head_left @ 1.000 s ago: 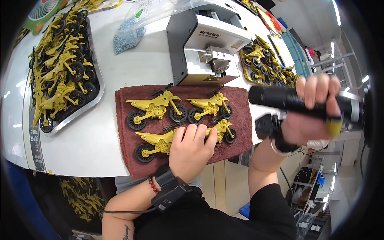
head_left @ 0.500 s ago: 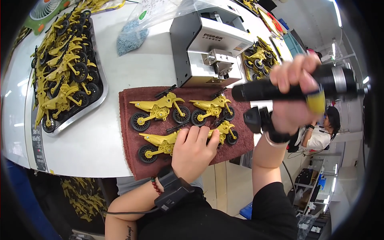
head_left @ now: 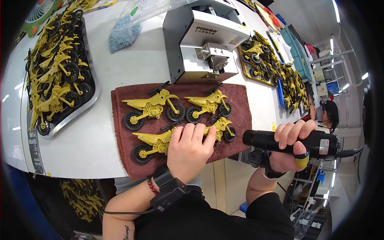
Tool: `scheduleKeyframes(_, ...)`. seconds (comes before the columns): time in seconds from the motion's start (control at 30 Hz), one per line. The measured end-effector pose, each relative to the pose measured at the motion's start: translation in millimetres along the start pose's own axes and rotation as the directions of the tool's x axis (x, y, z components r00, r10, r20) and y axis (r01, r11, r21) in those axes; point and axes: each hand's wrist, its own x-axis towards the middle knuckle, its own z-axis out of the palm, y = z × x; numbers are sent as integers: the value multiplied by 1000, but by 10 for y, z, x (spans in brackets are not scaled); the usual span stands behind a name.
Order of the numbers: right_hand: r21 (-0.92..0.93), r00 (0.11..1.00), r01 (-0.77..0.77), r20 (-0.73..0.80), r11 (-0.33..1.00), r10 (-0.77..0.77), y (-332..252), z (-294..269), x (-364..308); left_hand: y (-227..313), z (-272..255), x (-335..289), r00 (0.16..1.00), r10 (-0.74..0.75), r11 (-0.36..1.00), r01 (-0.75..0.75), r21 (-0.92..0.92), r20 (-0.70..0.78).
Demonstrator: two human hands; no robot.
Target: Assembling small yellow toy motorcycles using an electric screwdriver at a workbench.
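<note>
On a brown-red towel (head_left: 184, 158) lie toy dirt bikes in yellow plastic with black wheels, two in a back row and two in front. My left hand (head_left: 188, 154) is closed over the front end of the front-left toy motorcycle (head_left: 154, 138), its fingers curled down and hiding that bike's front wheel. Its thumb lies against the front-right toy motorcycle (head_left: 220, 129), partly covered. Off the towel's right edge, my right hand (head_left: 288, 154) grips a black corded electric screwdriver (head_left: 260, 138), held sideways with its cord end to the right. Yellow wrapping covers a finger of that hand.
Behind the towel stands a grey and black machine (head_left: 200, 44). A metal tray (head_left: 94, 96) heaped with yellow toy motorcycles is at left; more piled bikes (head_left: 260, 56) lie at right. A bag of small blue parts (head_left: 125, 36) sits behind. Another person (head_left: 329, 116) works at far right.
My right hand has come down with the electric screwdriver, from beside the machine to lower right of the towel. My left hand stays on the front bikes. The whole view has shifted slightly.
</note>
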Motion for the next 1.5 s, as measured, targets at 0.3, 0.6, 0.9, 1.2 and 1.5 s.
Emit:
scheduleKeyframes(0.3,4,999,-32,4,999,32,133,3,-22,-7,-13,-1,1000,5,1000,-5,11,-2)
scheduleKeyframes(0.6,2,998,-56,8,998,56,124,30,-57,6,-23,4,1000,3,999,-4,37,9)
scheduleKeyframes(0.9,225,893,45,427,973,-140,-150,-167,225,34,-55,50,997,7,1000,-8,17,77)
scheduleKeyframes(1.2,-62,999,41,15,997,-40,147,-206,388,354,11,-18,1000,28,974,-29,225,9)
scheduleKeyframes(1.5,-161,998,53,-28,986,-59,534,-439,180,340,231,-83,975,-8,979,-37,199,224)
